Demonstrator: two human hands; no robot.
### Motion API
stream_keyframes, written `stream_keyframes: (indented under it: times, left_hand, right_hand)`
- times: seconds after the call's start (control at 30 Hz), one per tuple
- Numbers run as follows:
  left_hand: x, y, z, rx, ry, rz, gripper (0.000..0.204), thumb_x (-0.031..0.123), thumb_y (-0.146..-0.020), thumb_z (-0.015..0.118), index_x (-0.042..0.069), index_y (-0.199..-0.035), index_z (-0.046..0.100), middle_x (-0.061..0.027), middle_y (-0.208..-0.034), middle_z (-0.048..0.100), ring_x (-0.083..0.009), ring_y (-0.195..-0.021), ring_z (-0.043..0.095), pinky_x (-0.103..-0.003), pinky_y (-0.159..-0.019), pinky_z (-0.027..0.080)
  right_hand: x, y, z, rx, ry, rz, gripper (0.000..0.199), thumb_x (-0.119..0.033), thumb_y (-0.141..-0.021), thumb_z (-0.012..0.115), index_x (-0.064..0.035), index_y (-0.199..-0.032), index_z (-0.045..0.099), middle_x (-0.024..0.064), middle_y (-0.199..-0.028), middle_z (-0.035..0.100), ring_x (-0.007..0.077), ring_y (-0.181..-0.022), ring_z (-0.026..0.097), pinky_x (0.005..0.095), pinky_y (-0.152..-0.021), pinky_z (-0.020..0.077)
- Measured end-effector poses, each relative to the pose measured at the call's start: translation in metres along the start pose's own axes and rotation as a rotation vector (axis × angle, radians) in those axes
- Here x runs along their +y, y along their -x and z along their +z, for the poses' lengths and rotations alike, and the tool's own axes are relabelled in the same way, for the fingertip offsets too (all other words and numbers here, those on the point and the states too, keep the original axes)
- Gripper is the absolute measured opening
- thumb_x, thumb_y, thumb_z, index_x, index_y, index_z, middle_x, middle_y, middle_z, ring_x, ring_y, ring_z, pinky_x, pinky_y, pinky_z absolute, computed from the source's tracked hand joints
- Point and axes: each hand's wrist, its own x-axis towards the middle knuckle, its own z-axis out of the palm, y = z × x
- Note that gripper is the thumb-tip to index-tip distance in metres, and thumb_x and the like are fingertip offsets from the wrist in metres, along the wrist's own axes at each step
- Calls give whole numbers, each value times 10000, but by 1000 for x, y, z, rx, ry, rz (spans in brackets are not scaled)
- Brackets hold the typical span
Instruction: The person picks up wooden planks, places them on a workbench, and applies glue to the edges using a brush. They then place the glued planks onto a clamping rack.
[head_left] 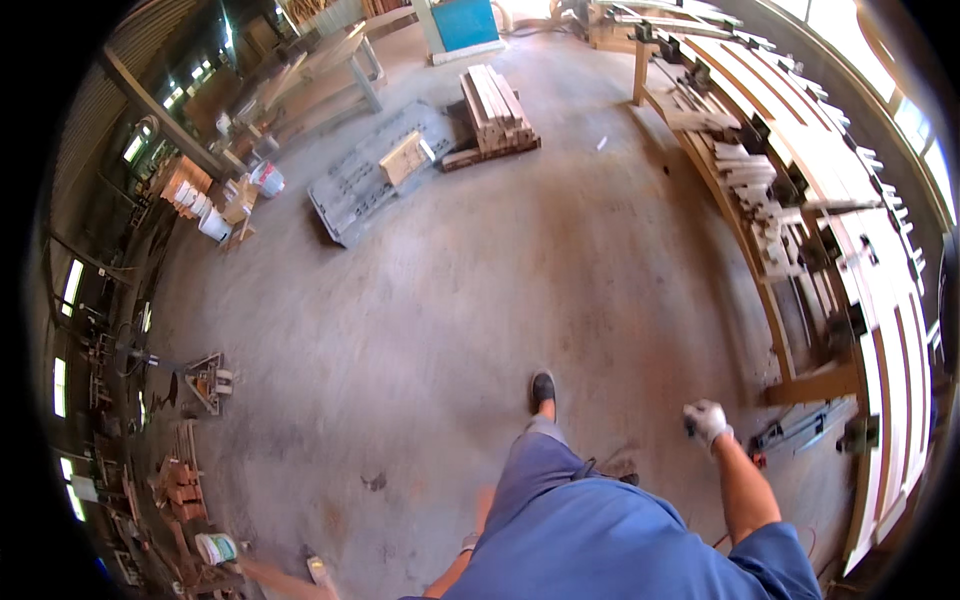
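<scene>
Gloved right hand (707,421) near long metal clamps (803,428)

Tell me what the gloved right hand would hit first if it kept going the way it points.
The right hand, in a white glove, points up and forward toward the long workbench. Its wooden frame and the metal clamps lying low beside it seem first in line, though depth is unclear. Its grip looks closed on something small and dark.
</scene>
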Motion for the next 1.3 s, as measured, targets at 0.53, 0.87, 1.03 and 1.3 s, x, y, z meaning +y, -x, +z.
stream_keyframes:
  times: [0.53,0.87,1.03,1.3]
  left_hand:
    - [697,-85,-270,421,102,525,832,256,-678,946,-53,-1355,574,-176,-1175,712,-246,-993,694,-365,-882,564]
    - [827,-26,-213,225,88,167,716,235,-700,941,-68,-1272,635,-201,-1119,742,-300,-960,715,-422,-832,569]
    - [845,-89,-198,126,6,123,718,286,-688,937,-48,-1255,651,-211,-1114,742,-319,-987,718,-426,-849,568]
    - [1008,-201,-236,74,-72,141,724,367,-668,931,-14,-1229,676,-226,-1108,743,-349,-1030,722,-433,-878,566]
  right_hand:
    - [-105,-125,32,-209,343,374,399,-344,-929,738,26,-1075,759,123,-1012,770,224,-928,715,356,-834,548]
    - [-375,-414,-64,-12,-75,322,250,-244,-934,724,2,-966,751,97,-795,726,199,-647,671,355,-608,540]
    - [-514,-545,-96,60,-193,27,216,-184,-955,726,32,-970,722,91,-784,706,180,-654,674,333,-578,555]
    - [-670,-645,-67,-136,-269,77,242,-192,-966,717,39,-1038,727,102,-854,731,195,-696,708,338,-630,598]
